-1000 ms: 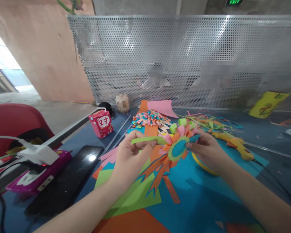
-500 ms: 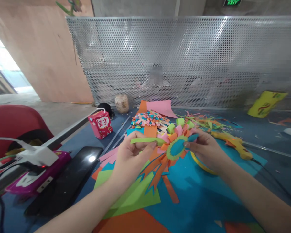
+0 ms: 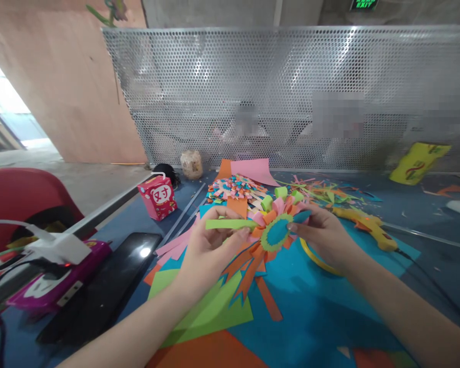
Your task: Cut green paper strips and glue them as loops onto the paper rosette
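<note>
A paper rosette (image 3: 278, 232) is held up between my two hands. Its centre is a blue oval inside a scalloped green ring, with orange, pink and green loops around it and forked orange tails below. My left hand (image 3: 216, 245) pinches a green paper strip (image 3: 228, 224) whose right end meets the rosette's left edge; whether it is attached there I cannot tell. My right hand (image 3: 320, 235) grips the rosette's right side, thumb at the blue centre, by a blue paper piece (image 3: 302, 216). The fingers behind the rosette are hidden.
A yellow glue gun (image 3: 368, 227) and a yellow ring (image 3: 318, 259) lie at right. Green sheets (image 3: 203, 306) and a blue sheet (image 3: 302, 327) spread below. At left are a phone (image 3: 103, 286), a power strip (image 3: 61, 281) and a red drink box (image 3: 157, 197). Paper scraps (image 3: 318, 191) lie behind.
Both hands and the rosette stay almost in place. The green strip has turned slightly, showing more of its flat face. The whole view has shifted a little.
</note>
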A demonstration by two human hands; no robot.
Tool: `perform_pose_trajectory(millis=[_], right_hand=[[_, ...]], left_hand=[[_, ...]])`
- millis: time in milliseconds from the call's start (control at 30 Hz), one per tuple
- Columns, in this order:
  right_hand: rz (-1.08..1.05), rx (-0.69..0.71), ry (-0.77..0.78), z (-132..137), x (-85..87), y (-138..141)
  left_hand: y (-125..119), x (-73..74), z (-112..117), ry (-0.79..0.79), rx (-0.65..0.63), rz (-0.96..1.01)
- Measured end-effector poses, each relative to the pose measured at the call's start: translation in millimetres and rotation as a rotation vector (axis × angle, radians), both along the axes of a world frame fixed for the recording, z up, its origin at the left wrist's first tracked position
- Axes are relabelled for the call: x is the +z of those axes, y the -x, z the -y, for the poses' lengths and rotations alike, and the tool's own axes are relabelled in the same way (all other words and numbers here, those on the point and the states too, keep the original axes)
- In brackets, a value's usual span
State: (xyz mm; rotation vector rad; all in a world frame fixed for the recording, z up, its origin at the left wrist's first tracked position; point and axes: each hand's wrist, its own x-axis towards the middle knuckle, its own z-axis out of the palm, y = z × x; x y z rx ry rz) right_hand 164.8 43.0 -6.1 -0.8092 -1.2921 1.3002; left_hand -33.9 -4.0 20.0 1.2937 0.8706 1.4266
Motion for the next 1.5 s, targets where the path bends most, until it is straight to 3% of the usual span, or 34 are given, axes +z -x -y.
perform_pose_trajectory(millis=[233, 433, 533, 667, 733, 800, 900, 1000, 1133, 1267, 1500], right_hand=[[0.028, 0.006, -0.062, -1.2, -0.2, -0.9], [0.169, -0.092, -0.221, 5.0, 7.6, -2.0], [0.262, -0.167, -0.467, 10.0, 13.0, -3.8], [0.492, -0.341, -1.017, 17.9, 18.8, -9.7], [0.641, -0.455, -1.275, 22.3, 20.0, -13.1], [0.766, -0.526, -1.463, 26.9, 21.1, -14.9], [0.916, -0.516, -1.615, 34.0, 25.0, -13.2], [1.049, -0.485, -1.703, 39.3, 28.8, -9.6], [1.134, -0.491, -1.779, 40.5, 24.4, -8.5], [1.148, -0.465, -1.847, 39.2, 16.2, -8.5], [1.17, -0.453, -1.837, 39.6, 16.2, -6.5]], left_hand=[[0.2, -0.8, -0.5, 0.024, -0.029, -0.003], [3.0, -5.4, -2.4, -0.165, -0.01, -0.094], [5.7, -4.6, -1.5, -0.268, 0.004, -0.172], [10.5, -3.8, -3.0, -0.358, 0.098, -0.206], [11.4, -5.4, -6.0, -0.288, 0.102, -0.131], [9.8, -7.7, -9.1, -0.096, 0.013, -0.009], [3.3, -10.8, -10.5, 0.246, -0.183, 0.184], [-3.5, -11.7, -8.1, 0.402, -0.23, 0.335], [-6.4, -10.5, -6.0, 0.469, -0.175, 0.403], [-5.6, -9.9, -6.6, 0.431, -0.159, 0.357], [-6.2, -9.7, -7.4, 0.396, -0.166, 0.318]])
